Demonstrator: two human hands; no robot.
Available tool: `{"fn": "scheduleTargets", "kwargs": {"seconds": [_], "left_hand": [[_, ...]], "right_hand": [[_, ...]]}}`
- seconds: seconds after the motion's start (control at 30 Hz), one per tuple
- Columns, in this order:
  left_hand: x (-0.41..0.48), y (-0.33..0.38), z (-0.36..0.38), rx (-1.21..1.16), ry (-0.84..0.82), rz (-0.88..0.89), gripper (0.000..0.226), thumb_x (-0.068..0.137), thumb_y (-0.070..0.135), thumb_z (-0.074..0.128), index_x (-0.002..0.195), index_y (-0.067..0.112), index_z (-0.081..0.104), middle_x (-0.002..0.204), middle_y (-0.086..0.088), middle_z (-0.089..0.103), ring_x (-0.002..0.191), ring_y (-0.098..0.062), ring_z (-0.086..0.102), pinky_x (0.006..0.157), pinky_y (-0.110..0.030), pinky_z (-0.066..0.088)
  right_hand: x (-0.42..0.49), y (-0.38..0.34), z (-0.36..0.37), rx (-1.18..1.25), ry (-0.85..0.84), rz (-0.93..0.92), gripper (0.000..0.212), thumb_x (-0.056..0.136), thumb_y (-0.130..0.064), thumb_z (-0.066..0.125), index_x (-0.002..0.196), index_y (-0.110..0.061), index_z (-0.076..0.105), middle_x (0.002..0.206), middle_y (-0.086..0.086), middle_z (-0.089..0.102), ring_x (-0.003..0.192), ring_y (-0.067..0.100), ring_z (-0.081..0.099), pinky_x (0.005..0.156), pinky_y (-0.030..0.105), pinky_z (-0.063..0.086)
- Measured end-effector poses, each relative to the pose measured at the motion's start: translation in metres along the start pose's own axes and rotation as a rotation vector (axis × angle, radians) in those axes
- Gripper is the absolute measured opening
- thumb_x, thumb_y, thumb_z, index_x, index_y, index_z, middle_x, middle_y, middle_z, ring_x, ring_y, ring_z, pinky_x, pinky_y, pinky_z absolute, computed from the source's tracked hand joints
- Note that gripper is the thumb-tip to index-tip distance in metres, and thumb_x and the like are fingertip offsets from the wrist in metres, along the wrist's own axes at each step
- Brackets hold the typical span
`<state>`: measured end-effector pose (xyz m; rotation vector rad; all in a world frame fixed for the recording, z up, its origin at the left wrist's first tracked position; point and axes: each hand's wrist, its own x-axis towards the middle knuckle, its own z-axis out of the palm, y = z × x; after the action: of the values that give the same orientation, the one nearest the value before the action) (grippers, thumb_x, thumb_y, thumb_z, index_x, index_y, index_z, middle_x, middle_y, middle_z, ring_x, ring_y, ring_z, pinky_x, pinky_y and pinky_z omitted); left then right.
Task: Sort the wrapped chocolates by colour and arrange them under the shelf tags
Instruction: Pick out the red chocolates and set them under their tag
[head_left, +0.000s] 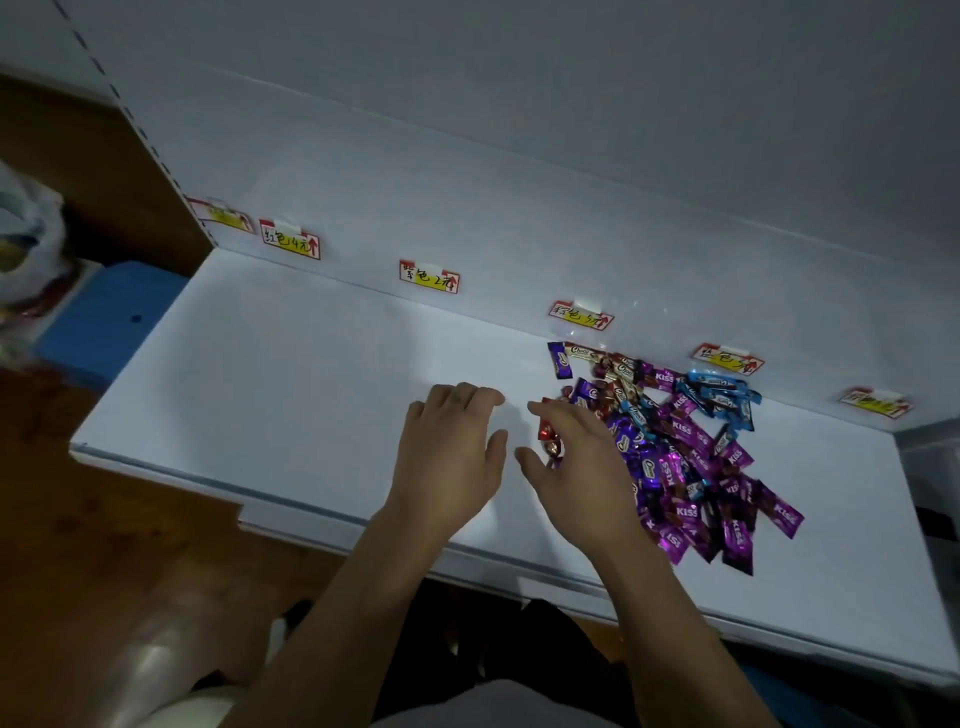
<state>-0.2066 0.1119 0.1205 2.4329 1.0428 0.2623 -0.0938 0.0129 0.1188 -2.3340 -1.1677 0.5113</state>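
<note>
Mixed heap of purple, blue, brown, red wrapped chocolates (675, 447) on shelf's right, below tags (581, 315).

"KISS" on purple wrappers (681, 427); "Choco" on brown wrapper (586, 352). 2nd tag (290, 243) fr. left: "红色4元"; 3rd tag (429, 277): "紫色2元". Rest illegible.

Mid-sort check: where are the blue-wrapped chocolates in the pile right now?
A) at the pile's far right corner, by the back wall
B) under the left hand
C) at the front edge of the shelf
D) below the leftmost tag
A: the blue-wrapped chocolates lie bunched at the far right corner of the pile, close to the back wall, just below a shelf tag.
</note>
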Motion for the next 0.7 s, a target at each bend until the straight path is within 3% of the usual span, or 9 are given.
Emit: {"fn": "scheduleTargets", "kwargs": {"seconds": [0.4, 0.5, 0.7], "left_hand": [[-0.022, -0.012, -0.004, -0.043, 0.035, -0.062, 0.038, 0.096, 0.037, 0.049, 0.133, 0.028, 0.05, 0.135, 0.009, 0.053, 0.126, -0.012, 0.042, 0.102, -0.028, 0.032], [-0.018, 0.004, 0.008, -0.023, 0.023, -0.053, 0.039, 0.096, 0.038, 0.05, 0.133, 0.027, 0.05, 0.135, 0.009, 0.053, 0.126, -0.012, 0.043, 0.102, -0.027, 0.032], [-0.006, 0.059, 0.058, 0.021, -0.035, -0.078, 0.037, 0.093, 0.033, 0.057, 0.129, 0.024, 0.055, 0.132, 0.003, 0.057, 0.124, -0.018, 0.047, 0.102, -0.034, 0.035]], "right_hand": [[-0.007, -0.005, -0.005, -0.08, -0.065, -0.067, 0.049, 0.09, -0.031, 0.064, 0.136, -0.025, 0.05, 0.14, -0.003, 0.049, 0.129, 0.015, 0.042, 0.105, 0.032, 0.035], [-0.007, 0.012, -0.012, -0.07, -0.065, -0.08, 0.048, 0.09, -0.031, 0.064, 0.135, -0.024, 0.052, 0.136, -0.003, 0.052, 0.122, 0.014, 0.047, 0.1, 0.027, 0.038], [-0.014, 0.09, -0.038, -0.07, -0.128, -0.015, 0.047, 0.09, -0.031, 0.064, 0.135, -0.026, 0.052, 0.134, -0.003, 0.053, 0.121, 0.018, 0.048, 0.1, 0.032, 0.042]]}}
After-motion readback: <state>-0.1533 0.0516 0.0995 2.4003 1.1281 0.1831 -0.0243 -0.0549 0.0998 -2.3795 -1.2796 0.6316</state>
